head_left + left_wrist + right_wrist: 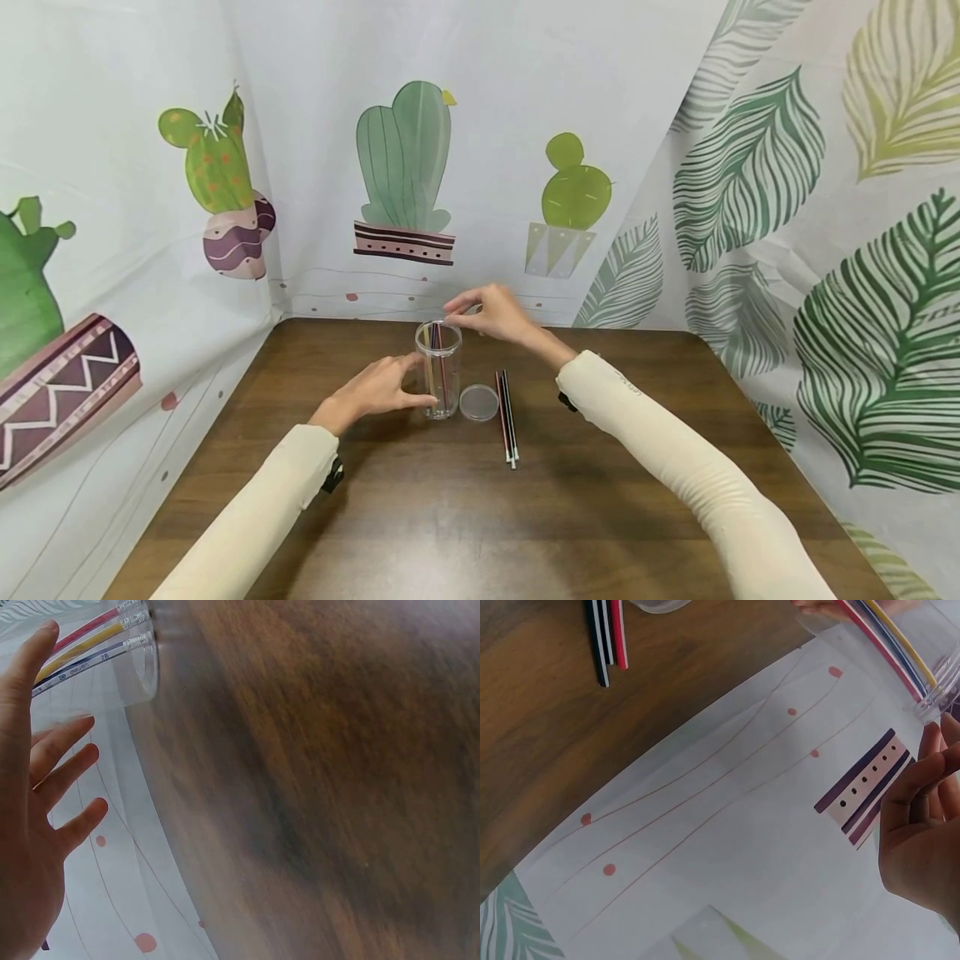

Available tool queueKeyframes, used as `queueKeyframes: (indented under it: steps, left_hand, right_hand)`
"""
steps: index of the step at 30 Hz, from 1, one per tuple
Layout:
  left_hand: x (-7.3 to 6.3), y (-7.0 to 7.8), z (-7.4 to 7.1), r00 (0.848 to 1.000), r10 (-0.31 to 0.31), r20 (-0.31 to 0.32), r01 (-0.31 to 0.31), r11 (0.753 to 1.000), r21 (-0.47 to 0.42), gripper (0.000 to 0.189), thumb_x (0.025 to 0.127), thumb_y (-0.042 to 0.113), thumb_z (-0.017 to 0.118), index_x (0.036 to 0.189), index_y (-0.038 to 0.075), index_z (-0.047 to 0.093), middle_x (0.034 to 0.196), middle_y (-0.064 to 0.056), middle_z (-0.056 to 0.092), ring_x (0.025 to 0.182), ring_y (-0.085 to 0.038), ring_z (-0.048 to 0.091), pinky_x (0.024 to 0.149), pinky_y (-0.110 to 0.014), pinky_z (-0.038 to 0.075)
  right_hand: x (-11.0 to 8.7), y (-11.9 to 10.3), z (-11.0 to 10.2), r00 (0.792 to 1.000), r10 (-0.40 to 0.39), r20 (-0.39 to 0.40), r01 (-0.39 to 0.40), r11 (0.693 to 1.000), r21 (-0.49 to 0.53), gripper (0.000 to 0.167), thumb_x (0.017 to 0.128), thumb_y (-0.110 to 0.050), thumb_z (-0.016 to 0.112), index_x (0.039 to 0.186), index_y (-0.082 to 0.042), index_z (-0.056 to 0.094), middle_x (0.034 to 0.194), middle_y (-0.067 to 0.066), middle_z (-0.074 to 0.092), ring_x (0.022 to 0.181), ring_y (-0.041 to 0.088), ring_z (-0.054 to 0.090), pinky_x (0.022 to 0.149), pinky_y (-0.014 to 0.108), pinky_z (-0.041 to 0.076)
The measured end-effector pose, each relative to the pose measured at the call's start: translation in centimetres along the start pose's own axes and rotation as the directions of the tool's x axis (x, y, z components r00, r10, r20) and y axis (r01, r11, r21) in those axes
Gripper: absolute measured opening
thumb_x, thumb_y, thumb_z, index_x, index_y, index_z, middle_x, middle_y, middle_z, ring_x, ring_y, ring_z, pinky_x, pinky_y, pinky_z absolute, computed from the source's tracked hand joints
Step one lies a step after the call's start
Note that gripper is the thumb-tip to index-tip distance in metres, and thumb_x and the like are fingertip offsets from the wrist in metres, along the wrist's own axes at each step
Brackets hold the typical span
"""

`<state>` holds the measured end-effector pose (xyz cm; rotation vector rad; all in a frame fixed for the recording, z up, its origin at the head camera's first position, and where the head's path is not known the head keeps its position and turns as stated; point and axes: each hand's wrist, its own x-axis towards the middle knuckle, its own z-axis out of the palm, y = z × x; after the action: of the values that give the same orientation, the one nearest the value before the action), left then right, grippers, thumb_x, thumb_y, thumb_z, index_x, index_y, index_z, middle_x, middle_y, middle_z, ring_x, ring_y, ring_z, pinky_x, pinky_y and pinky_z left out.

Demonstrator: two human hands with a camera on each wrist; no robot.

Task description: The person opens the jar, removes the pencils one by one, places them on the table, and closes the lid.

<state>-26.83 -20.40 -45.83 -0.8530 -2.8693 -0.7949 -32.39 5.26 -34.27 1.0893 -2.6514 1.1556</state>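
A tall clear plastic jar [453, 377] stands upright near the back of the table. Inside it lean a red pencil [84, 630], a yellow pencil [81, 651] and a dark blue pencil [94, 663], their white-tipped ends at the bottom. My left hand [382, 385] is at the jar's left side, thumb and fingers spread and fairly straight about it. Up at the jar's rim is my right hand [491, 314], its fingertips right by the edge and the fingers loosely bent, with nothing seen between them.
A round clear lid [479, 402] lies on the wooden table [420, 517] just right of the jar. Beside it are several loose pencils [507, 417], black and red, side by side. A white curtain [315, 167] printed with cacti and leaves hangs close behind the table.
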Motion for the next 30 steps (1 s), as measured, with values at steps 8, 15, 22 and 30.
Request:
queueKeyframes:
  steps: [8,15,22,30]
  left_hand:
    - [0.0,-0.2,0.0,1.000,-0.004,0.008,0.004,1.000,0.001,0.085,0.083,0.062,0.081,0.150,0.018,0.051,0.143,-0.010,0.063,0.130,-0.028,0.061,0.108,-0.050,0.050]
    - [-0.1,-0.2,0.2,1.000,0.025,-0.003,-0.025,1.000,0.000,0.085,0.083,0.062,0.081,0.148,0.013,0.053,0.139,-0.009,0.067,0.127,-0.027,0.064,0.105,-0.049,0.052]
    - [-0.1,-0.3,0.2,1.000,0.029,-0.011,-0.029,1.000,0.011,0.084,0.083,0.062,0.081,0.149,0.018,0.052,0.139,-0.008,0.066,0.127,-0.027,0.063,0.105,-0.048,0.053]
    - [0.0,-0.2,0.0,1.000,0.023,-0.008,-0.023,1.000,0.014,0.084,0.083,0.061,0.081,0.149,0.018,0.052,0.141,-0.009,0.065,0.129,-0.027,0.062,0.106,-0.048,0.052]
  right_hand:
    - [0.2,-0.4,1.1,0.999,-0.014,0.035,0.015,1.000,-0.026,0.022,0.091,-0.030,0.083,0.110,-0.018,0.082,0.094,-0.006,0.079,0.045,0.014,0.055,0.044,0.024,0.047]
    - [0.1,-0.9,1.9,0.998,-0.017,0.068,0.020,0.999,-0.043,0.024,0.092,-0.029,0.082,0.113,-0.018,0.081,0.093,-0.008,0.080,0.044,0.018,0.056,0.043,0.022,0.043]
    - [0.2,-1.5,2.2,0.997,-0.038,0.073,0.044,0.995,-0.089,0.023,0.092,-0.027,0.082,0.114,-0.021,0.081,0.095,-0.008,0.080,0.044,0.005,0.038,0.044,0.021,0.037]
    - [0.3,-1.6,2.3,0.996,-0.052,0.076,0.061,0.991,-0.115,0.021,0.092,-0.028,0.082,0.112,-0.019,0.082,0.108,-0.004,0.079,0.065,0.008,0.061,0.050,0.021,0.043]
